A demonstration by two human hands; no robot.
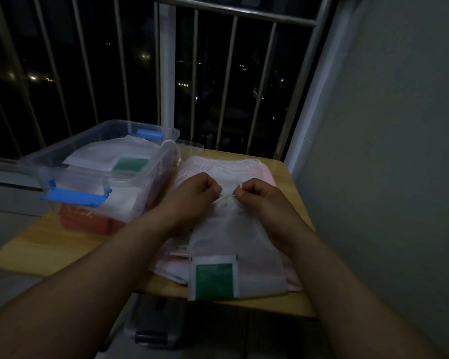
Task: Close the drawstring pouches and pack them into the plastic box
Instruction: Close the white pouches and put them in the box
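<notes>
Head view: left hand (200,189) and right hand (259,195) are both curled tight. Each pinches a drawstring cord (240,189) at the gathered mouth of the white pouch (233,237), knuckles close together. The mouth looks bunched and mostly cinched; too dim to tell whether a gap remains. The pouch lies flat just right of the plastic box (109,178), with its green label (214,279) at the end toward the person. It rests on a stack of pink pouches (244,167), also right of the box, cords loose at their far end.

Step in hand, as I read it: the closing pull. To do it well, draw the two cords straight apart, level with the mouth, so the fabric gathers evenly and not to one side. The fabric looks thin and would likely tear at the cord channel if yanked, so a steady pull is better. Pinning the pouch body down would stop it dragging the pink ones beneath. Check that no pink cord is caught in either pinch.

The box is open on top, with a blue latch (75,196) sticking out at its near end. A packed pouch (106,156) lies on top inside, and a cord loop (170,146) hangs over its right rim. Space near the top looks limited, so lay the next one flat. A red thing (88,221) shows at the box's base; inside or under, cannot tell. The wooden table (49,244) carries the box, and window bars (233,60) stand beyond it.
</notes>
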